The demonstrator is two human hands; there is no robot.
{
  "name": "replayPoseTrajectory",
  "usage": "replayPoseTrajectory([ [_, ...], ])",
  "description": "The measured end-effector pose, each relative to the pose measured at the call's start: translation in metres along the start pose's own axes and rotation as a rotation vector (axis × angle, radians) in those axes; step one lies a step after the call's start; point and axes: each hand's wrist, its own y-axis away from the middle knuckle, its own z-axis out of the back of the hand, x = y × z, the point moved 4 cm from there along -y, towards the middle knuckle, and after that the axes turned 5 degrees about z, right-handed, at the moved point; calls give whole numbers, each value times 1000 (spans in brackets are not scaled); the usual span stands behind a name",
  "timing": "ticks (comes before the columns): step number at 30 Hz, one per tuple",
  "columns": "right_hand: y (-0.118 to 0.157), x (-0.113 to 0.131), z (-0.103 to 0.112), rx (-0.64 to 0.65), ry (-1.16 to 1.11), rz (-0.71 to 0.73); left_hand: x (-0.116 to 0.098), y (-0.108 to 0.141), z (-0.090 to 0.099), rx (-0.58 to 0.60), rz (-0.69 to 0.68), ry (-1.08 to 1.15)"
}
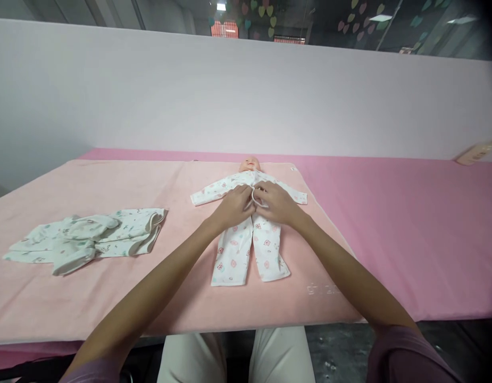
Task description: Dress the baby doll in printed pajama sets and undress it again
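A baby doll [250, 163] lies on its back, dressed in a white long-sleeved baby outfit [233, 260] with small pink prints. Both of my hands meet over the outfit's waist. My left hand [235, 205] has its fingers closed on a thin white tie string [255, 198]. From the other side, my right hand [275, 203] pinches the same string, which forms a loop between the fingers. The doll's trunk is mostly covered by my hands. The sleeves spread out to either side, and the trouser legs point toward me.
Another pale baby garment [90, 239] with green prints lies crumpled at the left. A peach blanket [182, 303] covers much of the pink table [409, 229]. A white partition [246, 96] stands behind, with a beige object [475, 153] at the far right.
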Motion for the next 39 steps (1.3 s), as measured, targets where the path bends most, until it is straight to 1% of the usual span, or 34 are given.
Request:
replayPoseTrajectory([
  [1,7,6,-6,38,24,19,-1,10,-3,19,-38,-46],
  [2,17,8,-9,32,25,2,3,21,-4,2,-52,-63],
  [3,29,7,-10,-4,13,-47,9,34,-2,-28,-45,-54],
  [6,66,-4,-12,-105,-26,-205,33,67,6,-97,55,30],
  [8,84,-16,-13,-121,-17,-271,47,80,11,-108,153,57],
  [12,101,-37,-12,-57,76,-342,60,85,8,-52,348,43],
  [14,104,-44,-13,9,110,-388,62,83,3,-52,450,107],
  [16,103,-46,-16,87,148,-409,63,81,-2,-80,538,203],
  [18,100,-43,-20,171,186,-388,61,80,-4,-84,573,225],
  [20,98,-37,-22,249,186,-366,57,80,-1,-57,530,104],
  [22,99,-32,-21,334,139,-354,51,82,7,-39,426,-92],
  [24,101,-29,-16,402,100,-348,47,86,13,-37,322,-254],
  [26,103,-27,-8,425,100,-341,44,90,16,-44,258,-345],
  [28,103,-23,1,376,112,-335,43,92,16,-68,235,-389],
  [30,98,-16,7,259,100,-323,42,91,16,-118,234,-399],
  [32,88,-5,7,127,77,-284,38,85,15,-158,198,-401],
  [33,80,1,4,80,78,-251,35,80,13,-164,161,-408],
  [35,61,11,-8,40,133,-172,27,67,10,-148,61,-432],
  [37,41,17,-23,41,237,-124,19,54,5,-114,-22,-452],
  [39,25,18,-33,63,327,-111,13,44,0,-74,-77,-467],
])
